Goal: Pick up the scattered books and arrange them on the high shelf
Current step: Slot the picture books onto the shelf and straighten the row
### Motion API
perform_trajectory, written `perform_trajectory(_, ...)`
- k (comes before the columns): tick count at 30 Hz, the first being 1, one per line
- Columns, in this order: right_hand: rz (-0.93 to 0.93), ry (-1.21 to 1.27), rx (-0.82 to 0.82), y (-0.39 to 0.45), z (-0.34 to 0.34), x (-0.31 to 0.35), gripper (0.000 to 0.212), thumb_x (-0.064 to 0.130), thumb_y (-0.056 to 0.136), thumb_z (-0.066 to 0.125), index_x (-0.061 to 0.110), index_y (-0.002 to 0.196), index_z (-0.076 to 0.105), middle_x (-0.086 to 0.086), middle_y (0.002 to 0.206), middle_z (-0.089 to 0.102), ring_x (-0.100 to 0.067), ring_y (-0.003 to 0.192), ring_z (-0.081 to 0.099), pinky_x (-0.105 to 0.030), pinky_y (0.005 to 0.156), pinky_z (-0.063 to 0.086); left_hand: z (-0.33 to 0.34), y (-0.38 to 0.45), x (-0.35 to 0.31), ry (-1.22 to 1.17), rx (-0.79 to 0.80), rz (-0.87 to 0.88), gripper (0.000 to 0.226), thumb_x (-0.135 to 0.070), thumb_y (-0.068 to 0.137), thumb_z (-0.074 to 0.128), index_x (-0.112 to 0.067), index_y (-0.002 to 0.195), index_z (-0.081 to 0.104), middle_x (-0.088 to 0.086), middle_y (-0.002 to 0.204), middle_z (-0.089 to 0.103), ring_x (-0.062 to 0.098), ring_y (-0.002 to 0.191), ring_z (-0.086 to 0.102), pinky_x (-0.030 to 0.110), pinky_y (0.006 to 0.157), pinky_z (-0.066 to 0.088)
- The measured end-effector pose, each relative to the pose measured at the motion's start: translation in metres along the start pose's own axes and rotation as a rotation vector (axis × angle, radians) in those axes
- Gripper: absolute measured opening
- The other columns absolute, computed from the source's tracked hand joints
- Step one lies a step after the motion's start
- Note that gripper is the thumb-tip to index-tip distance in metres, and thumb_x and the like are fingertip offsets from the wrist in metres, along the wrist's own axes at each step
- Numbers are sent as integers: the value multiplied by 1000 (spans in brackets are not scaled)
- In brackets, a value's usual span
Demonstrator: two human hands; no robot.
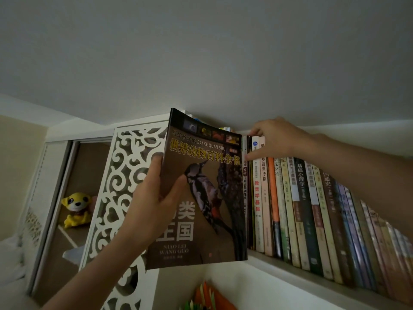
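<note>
**Bird encyclopedia held up at the left end of the shelved row**

The left hand grips a large dark animal encyclopedia by its left edge, thumb curled onto the front cover and fingers wrapped behind the spine side. The cover faces the camera, showing a woodpecker on a trunk and yellow title characters. The book is upright, slightly tilted, and its right edge sits just beside the leftmost spines of the row of books standing on the high shelf; whether it touches them cannot be told.

The right hand reaches to the top of that row, just right of the encyclopedia's upper corner. Its fingers curl over the top edges of the first few spines and the thumb presses against their faces below.

Left of the encyclopedia stands a white carved fretwork panel, partly hidden behind it. Further left, a yellow plush toy sits in a brown cabinet recess. Below the encyclopedia, orange and green folded paper shows at the frame's bottom edge.
</note>
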State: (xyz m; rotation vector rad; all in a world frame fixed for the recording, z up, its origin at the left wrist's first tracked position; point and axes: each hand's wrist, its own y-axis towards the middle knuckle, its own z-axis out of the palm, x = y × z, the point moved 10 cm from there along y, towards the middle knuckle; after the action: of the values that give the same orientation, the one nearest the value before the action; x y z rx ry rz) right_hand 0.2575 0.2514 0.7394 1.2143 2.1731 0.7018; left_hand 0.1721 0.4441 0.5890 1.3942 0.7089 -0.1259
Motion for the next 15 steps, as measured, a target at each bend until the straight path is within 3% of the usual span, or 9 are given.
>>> perform_trajectory(4,22,46,-28,-3,-5,-6,58,39,69,82,10,116,65,-7,113,67,-21,103,60,-38,91,51,7,-1,1,-31,11,3,17,-20,95,54,-33,103,48,-20,91,70,7,73,72,19,55,56)
perform_trajectory(9,32,49,-58,-3,-8,-13,61,41,64,84,11,113,65,-7,111,67,-22,103,59,-42,90,52,13,-5,0,-54,27,11,19,-20,94,54,-33,105,49,-16,93,70,10,74,72,22,57,58)
perform_trajectory(15,-6,-6,-8,2,-8,-10,59,46,64,83,20,110,59,-5,113,64,-20,97,57,-36,83,51,6,1,-6,-6,53,23,18,-21,93,55,-27,110,49,-9,93,71,16,73,73,32,58,61)
